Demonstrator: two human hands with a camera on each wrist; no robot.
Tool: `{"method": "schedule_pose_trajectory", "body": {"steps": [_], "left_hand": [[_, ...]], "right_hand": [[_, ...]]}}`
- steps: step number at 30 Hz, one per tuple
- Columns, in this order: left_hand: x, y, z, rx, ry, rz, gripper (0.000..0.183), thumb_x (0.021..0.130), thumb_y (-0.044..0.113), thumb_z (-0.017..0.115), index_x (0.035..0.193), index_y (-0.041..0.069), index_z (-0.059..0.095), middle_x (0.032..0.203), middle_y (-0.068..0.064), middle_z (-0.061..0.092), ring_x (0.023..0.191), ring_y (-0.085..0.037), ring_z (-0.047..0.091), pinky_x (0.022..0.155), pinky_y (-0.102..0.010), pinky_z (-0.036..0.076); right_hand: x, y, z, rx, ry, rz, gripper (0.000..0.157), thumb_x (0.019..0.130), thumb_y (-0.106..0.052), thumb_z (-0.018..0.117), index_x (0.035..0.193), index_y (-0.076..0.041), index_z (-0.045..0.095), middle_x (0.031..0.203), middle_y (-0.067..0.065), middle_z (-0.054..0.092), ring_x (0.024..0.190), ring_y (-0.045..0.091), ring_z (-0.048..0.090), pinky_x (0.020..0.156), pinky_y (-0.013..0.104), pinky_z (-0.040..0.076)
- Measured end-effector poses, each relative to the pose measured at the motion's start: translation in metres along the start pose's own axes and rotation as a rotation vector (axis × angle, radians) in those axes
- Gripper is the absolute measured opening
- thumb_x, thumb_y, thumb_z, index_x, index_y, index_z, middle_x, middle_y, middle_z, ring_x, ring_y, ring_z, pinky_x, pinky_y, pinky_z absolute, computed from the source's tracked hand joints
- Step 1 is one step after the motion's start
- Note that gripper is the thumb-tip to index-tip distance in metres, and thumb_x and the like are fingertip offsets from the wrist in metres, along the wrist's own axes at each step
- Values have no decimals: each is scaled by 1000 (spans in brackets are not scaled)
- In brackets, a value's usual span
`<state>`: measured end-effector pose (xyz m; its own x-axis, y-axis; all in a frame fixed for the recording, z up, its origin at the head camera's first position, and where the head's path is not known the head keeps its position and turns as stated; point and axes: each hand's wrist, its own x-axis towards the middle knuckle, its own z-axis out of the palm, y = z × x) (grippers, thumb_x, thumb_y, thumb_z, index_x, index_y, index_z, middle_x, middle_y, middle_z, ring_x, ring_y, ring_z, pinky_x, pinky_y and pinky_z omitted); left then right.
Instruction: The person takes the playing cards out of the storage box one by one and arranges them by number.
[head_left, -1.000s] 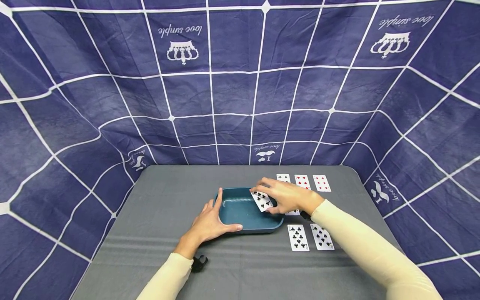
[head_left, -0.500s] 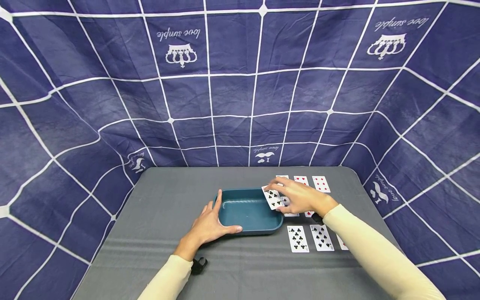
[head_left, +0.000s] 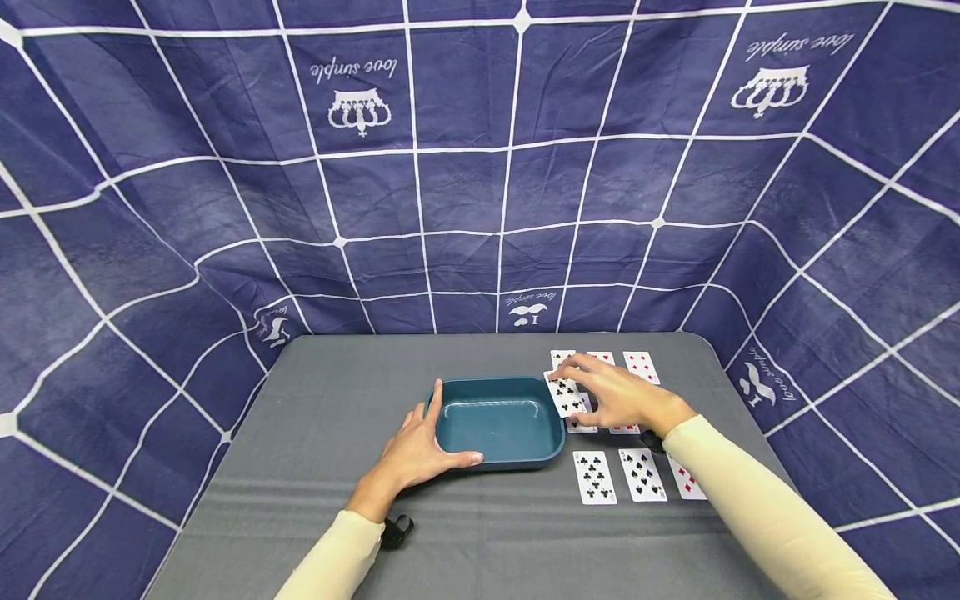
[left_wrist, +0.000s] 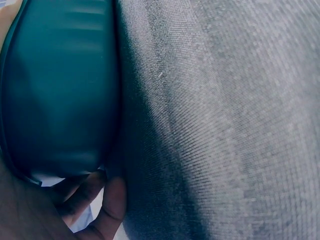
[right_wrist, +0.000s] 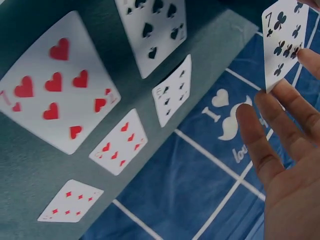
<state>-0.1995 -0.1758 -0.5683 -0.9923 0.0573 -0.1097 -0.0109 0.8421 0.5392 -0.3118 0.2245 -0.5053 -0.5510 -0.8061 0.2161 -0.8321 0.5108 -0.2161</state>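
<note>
My left hand (head_left: 417,450) holds the left end of a teal tray (head_left: 564,442); the index finger lies along its far left corner, the thumb along its near side. In the left wrist view, curled fingers (left_wrist: 90,200) show at the tray's end. Just past the tray's right rim, my right hand (head_left: 618,396) pinches a seven of clubs (head_left: 564,395) between thumb and fingers, face up and tilted. Beneath it lie a seven of spades (right_wrist: 155,35) and a seven of hearts (right_wrist: 55,85), partly hidden by the hand in the head view.
The back row has a six of spades (right_wrist: 172,92), a six of hearts (right_wrist: 120,142) and a six of diamonds (head_left: 641,367). In front lie a clubs card (head_left: 595,477), a spades card (head_left: 642,475) and a diamonds card (head_left: 686,479), the last partly under the sleeve. Blue cloth (head_left: 465,192) hangs behind.
My right hand has carried the seven of clubs rightward from over the tray to beyond its right rim. The left hand keeps its place on the tray.
</note>
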Motion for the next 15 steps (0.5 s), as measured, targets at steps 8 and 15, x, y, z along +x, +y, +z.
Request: {"method": "schedule_pose_trajectory", "body": {"steps": [8,15], "left_hand": [[0,1,-1,-9,4,-5,160,70,95,91,190,37,1,187,-29,37,167,-52,47,114,-86,50],[-1,3,-1,-13,4,-8,160,71,93,93,190,32,5,186,-30,38,167,-52,47,115,-87,48]], "right_hand": [[-16,11,0,-12,34,41,71,88,-26,101,152,-16,72,149,9,70,140,33,72,115,56,62],[-33,24,4,-6,53,61,69,89,-28,101,151,-16,73,150,8,70,145,37,70,117,58,60]]}}
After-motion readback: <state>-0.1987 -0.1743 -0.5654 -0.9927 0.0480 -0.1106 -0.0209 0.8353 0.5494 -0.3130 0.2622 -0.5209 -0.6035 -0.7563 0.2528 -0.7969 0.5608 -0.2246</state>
